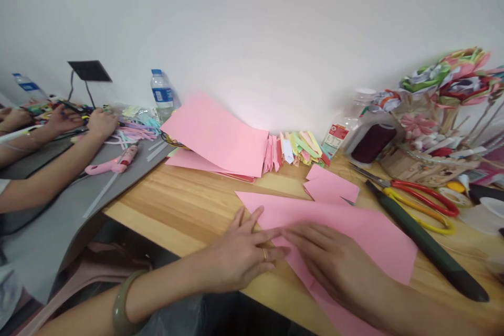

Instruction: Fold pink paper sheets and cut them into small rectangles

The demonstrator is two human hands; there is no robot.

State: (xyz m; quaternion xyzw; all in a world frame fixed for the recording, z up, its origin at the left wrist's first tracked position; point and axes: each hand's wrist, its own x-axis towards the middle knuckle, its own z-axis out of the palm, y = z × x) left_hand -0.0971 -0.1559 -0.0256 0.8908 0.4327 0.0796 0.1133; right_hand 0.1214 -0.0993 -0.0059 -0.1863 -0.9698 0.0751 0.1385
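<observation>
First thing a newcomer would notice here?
Probably the big pink sheet front and center on the wooden table, with the left hand spread at its left edge and the right hand over it. Next, likely the bright paper flowers at the back right, then the red and yellow scissor handles in front of them.

large plain pink sheet of paper (372, 236), spread at a slant, lower centre-right of the frame, pointed corner toward upper left
</observation>
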